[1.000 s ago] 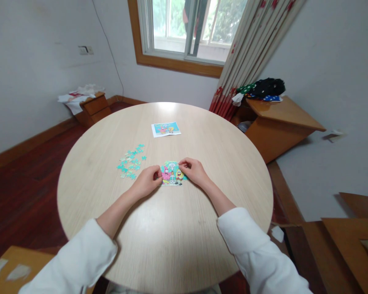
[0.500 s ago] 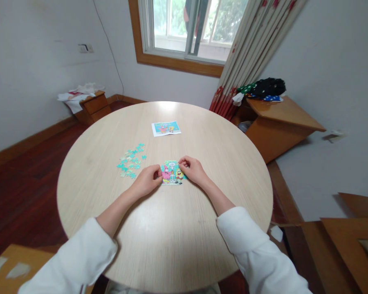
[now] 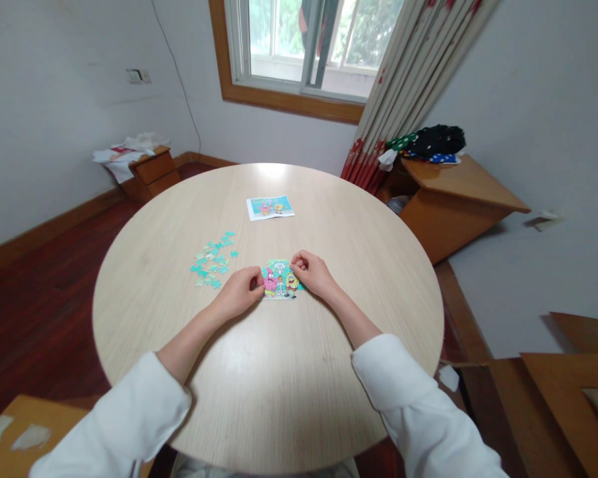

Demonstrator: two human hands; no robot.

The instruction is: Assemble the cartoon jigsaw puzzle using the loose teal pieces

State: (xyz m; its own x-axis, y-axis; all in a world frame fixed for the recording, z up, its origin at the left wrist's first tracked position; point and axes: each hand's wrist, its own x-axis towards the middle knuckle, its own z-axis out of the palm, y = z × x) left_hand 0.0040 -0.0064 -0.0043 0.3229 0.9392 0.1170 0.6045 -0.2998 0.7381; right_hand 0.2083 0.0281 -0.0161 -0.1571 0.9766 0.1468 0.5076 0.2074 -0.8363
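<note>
A partly assembled jigsaw puzzle (image 3: 280, 282) lies flat on the round table, printed with a pink starfish, a pale squid-like figure and a yellow sponge figure. My left hand (image 3: 242, 289) is closed at its left edge, thumb and fingers on that border. At the upper right corner, my right hand (image 3: 311, 271) is closed in a pinch; anything between its fingertips is too small or hidden to make out. Loose turquoise and cream jigsaw pieces (image 3: 210, 262) are scattered to the left of my left hand.
A printed reference picture (image 3: 270, 207) with similar figures lies toward the far side of the round table (image 3: 279, 385). Beyond the table, a wooden cabinet (image 3: 463, 186) with cloths on it stands at right, and a small wooden stand (image 3: 154, 172) at back left.
</note>
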